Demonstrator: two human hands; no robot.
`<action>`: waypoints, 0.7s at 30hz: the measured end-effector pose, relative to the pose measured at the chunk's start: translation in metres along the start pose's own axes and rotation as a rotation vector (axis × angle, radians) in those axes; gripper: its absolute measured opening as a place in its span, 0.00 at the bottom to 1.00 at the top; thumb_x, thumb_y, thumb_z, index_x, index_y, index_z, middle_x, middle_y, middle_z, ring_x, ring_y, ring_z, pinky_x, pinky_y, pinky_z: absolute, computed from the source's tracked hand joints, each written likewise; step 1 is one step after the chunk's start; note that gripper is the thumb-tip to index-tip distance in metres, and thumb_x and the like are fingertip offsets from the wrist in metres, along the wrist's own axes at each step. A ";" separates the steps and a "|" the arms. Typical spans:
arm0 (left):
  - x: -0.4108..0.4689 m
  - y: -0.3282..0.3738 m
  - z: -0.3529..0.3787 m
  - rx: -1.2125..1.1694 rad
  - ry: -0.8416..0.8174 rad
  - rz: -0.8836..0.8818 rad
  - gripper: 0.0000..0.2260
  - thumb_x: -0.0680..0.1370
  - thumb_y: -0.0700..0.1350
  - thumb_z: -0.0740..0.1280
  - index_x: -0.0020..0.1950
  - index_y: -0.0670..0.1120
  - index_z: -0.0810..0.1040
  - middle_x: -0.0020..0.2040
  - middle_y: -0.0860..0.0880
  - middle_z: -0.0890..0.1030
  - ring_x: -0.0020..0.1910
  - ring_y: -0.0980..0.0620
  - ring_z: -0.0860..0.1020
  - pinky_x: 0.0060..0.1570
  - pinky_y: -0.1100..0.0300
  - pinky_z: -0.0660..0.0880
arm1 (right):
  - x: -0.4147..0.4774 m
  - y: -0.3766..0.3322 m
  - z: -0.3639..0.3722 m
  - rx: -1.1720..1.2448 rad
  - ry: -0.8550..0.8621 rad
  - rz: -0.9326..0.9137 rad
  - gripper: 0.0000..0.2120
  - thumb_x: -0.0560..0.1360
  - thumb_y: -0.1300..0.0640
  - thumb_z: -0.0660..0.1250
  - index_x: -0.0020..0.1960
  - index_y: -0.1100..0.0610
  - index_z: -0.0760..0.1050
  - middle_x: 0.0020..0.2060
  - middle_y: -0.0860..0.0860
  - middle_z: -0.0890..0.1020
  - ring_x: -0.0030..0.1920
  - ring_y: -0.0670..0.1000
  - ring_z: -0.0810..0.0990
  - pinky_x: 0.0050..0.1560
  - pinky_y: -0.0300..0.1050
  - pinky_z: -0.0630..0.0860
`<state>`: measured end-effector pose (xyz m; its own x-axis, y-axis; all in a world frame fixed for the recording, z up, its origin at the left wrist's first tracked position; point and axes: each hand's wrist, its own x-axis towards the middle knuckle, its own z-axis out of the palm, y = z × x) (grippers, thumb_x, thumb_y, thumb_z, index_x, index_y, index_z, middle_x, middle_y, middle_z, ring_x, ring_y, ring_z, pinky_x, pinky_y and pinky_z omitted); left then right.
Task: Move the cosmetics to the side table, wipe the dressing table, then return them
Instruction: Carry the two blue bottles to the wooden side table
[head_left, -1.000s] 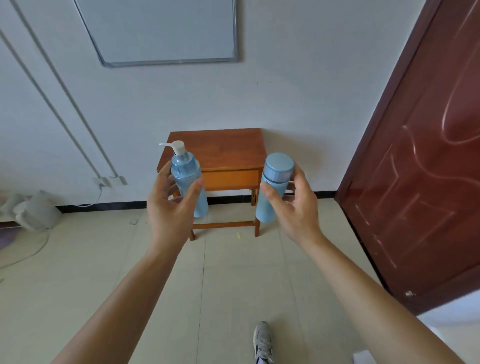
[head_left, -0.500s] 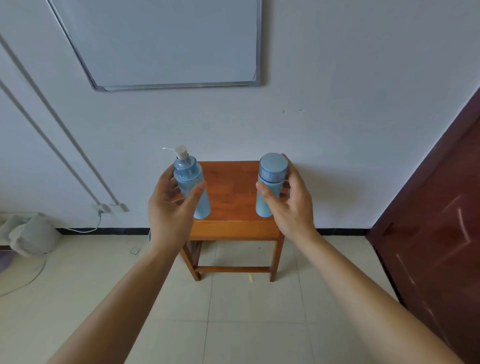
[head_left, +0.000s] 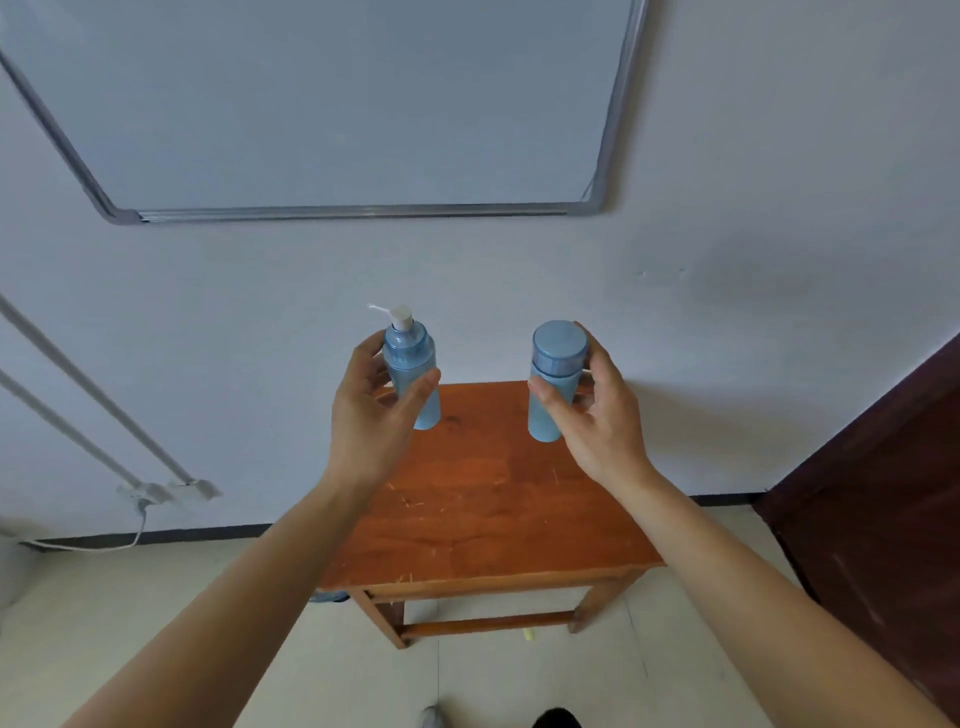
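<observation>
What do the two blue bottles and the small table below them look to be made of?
Pump bottle: likely plastic, pale blue, slightly translucent and glossy, with a white pump head. Capped bottle: likely the same blue plastic, satin sheen, matching blue cap. Side table: wood, reddish-brown with visible grain and pale scratches, smooth finish; solid or veneer cannot be told.

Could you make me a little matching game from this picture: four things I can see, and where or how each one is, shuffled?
1 pump bottle
2 capped bottle
3 side table
4 whiteboard

A on the wall
B held in the right hand
C brown wood
D held in the left hand

Pairs: 1-D, 2-B, 3-C, 4-A.
</observation>
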<state>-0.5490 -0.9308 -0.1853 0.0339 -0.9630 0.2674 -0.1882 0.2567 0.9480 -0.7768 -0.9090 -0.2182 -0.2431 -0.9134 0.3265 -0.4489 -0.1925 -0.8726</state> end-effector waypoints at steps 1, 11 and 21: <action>0.017 -0.009 -0.001 0.005 -0.020 -0.011 0.22 0.75 0.45 0.72 0.68 0.49 0.71 0.57 0.53 0.80 0.55 0.58 0.79 0.47 0.74 0.73 | 0.012 0.002 0.007 -0.007 0.001 0.014 0.34 0.72 0.36 0.70 0.74 0.43 0.63 0.65 0.42 0.76 0.63 0.45 0.77 0.58 0.53 0.80; 0.117 -0.118 0.043 0.098 -0.107 -0.212 0.24 0.75 0.47 0.73 0.68 0.50 0.70 0.62 0.53 0.77 0.60 0.55 0.76 0.55 0.62 0.76 | 0.094 0.081 0.055 -0.158 -0.106 0.229 0.36 0.68 0.35 0.71 0.70 0.46 0.65 0.64 0.43 0.77 0.61 0.45 0.77 0.59 0.49 0.79; 0.167 -0.217 0.109 0.253 -0.112 -0.465 0.24 0.73 0.48 0.74 0.67 0.51 0.71 0.58 0.55 0.79 0.56 0.56 0.77 0.54 0.57 0.77 | 0.156 0.195 0.099 -0.092 -0.221 0.420 0.33 0.68 0.51 0.79 0.67 0.51 0.68 0.61 0.46 0.78 0.60 0.47 0.78 0.55 0.37 0.76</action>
<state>-0.6089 -1.1566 -0.3651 0.0676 -0.9767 -0.2036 -0.4091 -0.2132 0.8872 -0.8169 -1.1240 -0.3730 -0.2358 -0.9615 -0.1410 -0.4277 0.2330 -0.8734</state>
